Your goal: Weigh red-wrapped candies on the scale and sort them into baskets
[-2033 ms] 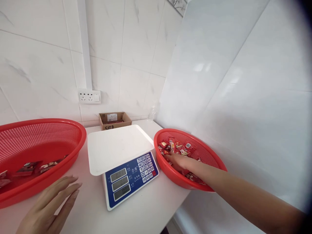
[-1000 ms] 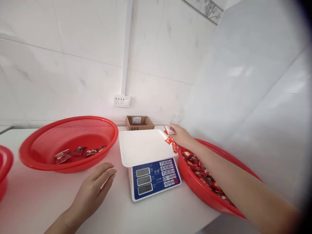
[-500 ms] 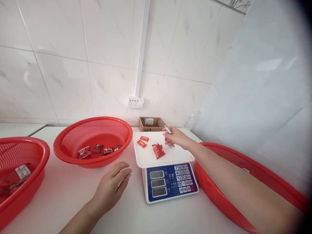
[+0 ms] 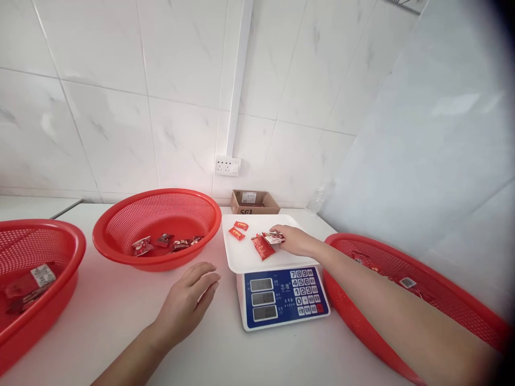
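Note:
My right hand (image 4: pixel 295 240) is over the white pan (image 4: pixel 241 258) of a digital scale (image 4: pixel 284 297), its fingers closed on a small red-and-white snack packet (image 4: pixel 274 237). That packet overlaps a larger red packet (image 4: pixel 263 248) lying on the pan. Two small red wrapped sweets, a rear one (image 4: pixel 241 225) and a front one (image 4: pixel 237 234), lie at the pan's left side. My left hand (image 4: pixel 187 303) hovers over the white table between the scale and a red basket, fingers loosely stretched and holding nothing. The scale's display faces me; its digits are too faint to read surely.
A red basket (image 4: pixel 156 198) with several snack packets stands behind my left hand. Another basket (image 4: pixel 76 257) is at far left, and a third (image 4: pixel 341 300) sits under my right forearm. Behind the scale are a cardboard box (image 4: pixel 254 202) and a wall socket (image 4: pixel 228 165).
My right hand has lowered the red-and-white packet toward the front of the pan, beside the larger red packet. The view has shifted slightly; my left hand stays about where it was.

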Demonstrator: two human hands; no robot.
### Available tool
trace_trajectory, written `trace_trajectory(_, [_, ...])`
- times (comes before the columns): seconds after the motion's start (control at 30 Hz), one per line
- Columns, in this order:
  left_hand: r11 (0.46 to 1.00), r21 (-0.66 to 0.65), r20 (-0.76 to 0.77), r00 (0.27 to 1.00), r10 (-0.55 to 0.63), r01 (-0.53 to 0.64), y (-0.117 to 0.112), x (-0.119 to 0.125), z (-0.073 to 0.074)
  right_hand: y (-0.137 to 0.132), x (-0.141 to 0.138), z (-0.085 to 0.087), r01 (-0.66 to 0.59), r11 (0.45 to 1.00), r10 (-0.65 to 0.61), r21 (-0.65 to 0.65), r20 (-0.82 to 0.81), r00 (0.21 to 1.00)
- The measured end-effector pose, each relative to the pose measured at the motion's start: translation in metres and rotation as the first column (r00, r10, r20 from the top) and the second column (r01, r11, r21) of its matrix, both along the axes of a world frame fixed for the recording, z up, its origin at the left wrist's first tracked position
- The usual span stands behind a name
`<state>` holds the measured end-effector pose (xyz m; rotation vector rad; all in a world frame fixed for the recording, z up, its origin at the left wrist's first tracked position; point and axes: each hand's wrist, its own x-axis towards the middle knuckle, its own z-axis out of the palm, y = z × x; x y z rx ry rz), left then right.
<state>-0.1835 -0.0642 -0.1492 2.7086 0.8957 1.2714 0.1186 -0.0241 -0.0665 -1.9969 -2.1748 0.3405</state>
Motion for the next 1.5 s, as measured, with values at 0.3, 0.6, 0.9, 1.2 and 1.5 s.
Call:
trace_trajectory(0.3, [1.000, -0.002, 0.010, 1.000, 0.015, -0.014, 0.001, 0.000, 0.003, -0.005, -0.026, 0.023, -0.200, 0.967, 0.162, -0.157, -0.221, 0.962])
trace_trajectory(0.6, [1.000, 0.012, -0.003, 1.000, 0.017, -0.017, -0.001, 0.000, 0.006, 0.036, -0.074, -0.008, -0.238, 0.971, 0.238, -0.019, 0.118, 0.964])
trace_trajectory(0.9, [1.000, -0.016, -0.042, 0.999, 0.020, -0.021, -0.001, 0.000, 0.004, 0.028, -0.044, 0.015, -0.191, 0.976, 0.194, -0.102, 0.027, 0.981])
trace_trajectory(1.2, [1.000, -0.023, -0.040, 0.999, -0.012, 0.011, 0.002, 0.001, 0.000, -0.002, -0.017, 0.005, -0.239, 0.971, 0.234, -0.031, -0.105, 0.967])
trace_trajectory(1.5, [1.000, -0.008, 0.001, 1.000, -0.006, 0.006, 0.002, 0.000, 0.001, -0.061, -0.009, 0.024, -0.075, 0.981, 0.081, 0.180, -0.025, 0.996])
